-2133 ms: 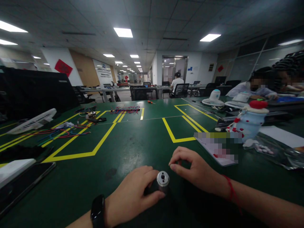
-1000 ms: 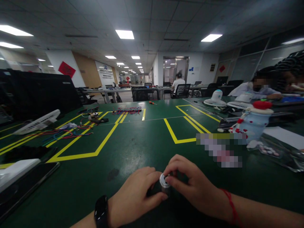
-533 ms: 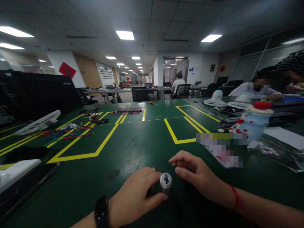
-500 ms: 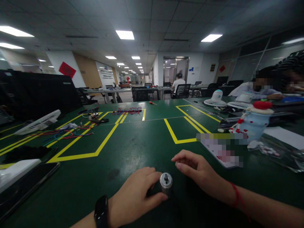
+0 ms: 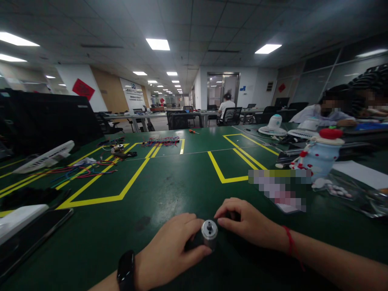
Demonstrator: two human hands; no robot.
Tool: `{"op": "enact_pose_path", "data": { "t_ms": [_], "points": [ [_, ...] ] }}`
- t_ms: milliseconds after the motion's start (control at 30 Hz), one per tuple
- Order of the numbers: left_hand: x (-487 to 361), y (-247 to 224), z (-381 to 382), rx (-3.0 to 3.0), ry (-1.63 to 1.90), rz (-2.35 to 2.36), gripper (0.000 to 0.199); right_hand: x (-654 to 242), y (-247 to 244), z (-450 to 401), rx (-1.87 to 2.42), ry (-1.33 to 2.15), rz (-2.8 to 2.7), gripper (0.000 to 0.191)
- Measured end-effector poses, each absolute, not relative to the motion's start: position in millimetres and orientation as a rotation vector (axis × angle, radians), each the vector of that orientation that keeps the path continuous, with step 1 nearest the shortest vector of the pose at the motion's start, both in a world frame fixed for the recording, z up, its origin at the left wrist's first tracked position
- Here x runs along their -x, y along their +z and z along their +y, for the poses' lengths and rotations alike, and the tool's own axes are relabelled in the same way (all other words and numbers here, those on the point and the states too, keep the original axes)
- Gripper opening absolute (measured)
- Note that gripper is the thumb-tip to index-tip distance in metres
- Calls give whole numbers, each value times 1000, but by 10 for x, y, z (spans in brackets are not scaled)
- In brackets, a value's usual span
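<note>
A small silver cylindrical motor (image 5: 209, 234) stands upright on the green table, a short dark shaft and small holes showing on its top face. My left hand (image 5: 172, 246), with a black watch on its wrist, is closed around its left side, thumb at the front and fingers behind. Just right of the motor is my right hand (image 5: 245, 220), fingers curled and the thumb and index tips drawn together close to the motor's rim. Whatever lies between those tips is too small to make out. A red string circles the right wrist.
At the left lie a phone (image 5: 33, 238), coloured wires (image 5: 87, 171) and a white fan (image 5: 45, 157). Farther back are a wire bundle (image 5: 162, 141) and a screwdriver (image 5: 193, 131). To the right stand a blue cup (image 5: 323, 155) and fans (image 5: 273, 126). A person (image 5: 321, 113) sits beyond.
My right hand has moved left and slightly down, bringing its curled fingertips beside the motor. The left hand keeps its hold on the motor. The view has shifted slightly.
</note>
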State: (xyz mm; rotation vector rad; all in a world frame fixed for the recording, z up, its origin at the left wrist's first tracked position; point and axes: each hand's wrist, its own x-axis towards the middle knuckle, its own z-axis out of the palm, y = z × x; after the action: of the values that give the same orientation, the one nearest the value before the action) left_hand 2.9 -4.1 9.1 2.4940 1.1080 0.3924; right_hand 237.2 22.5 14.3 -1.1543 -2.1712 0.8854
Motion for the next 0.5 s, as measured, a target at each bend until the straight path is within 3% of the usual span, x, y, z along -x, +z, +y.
{"op": "enact_pose_path", "data": {
  "t_ms": [100,267,500],
  "points": [
    [-29,86,-42,-2496,392,1101,16,-2278,238,139,1062,1000,-2057,22],
    [-29,85,-50,-2493,401,1089,14,-2135,320,-5,956,815,-2121,4],
    [-27,79,-50,-2504,409,1091,18,-2303,372,125,958,843,-2000,9]
  ]
}}
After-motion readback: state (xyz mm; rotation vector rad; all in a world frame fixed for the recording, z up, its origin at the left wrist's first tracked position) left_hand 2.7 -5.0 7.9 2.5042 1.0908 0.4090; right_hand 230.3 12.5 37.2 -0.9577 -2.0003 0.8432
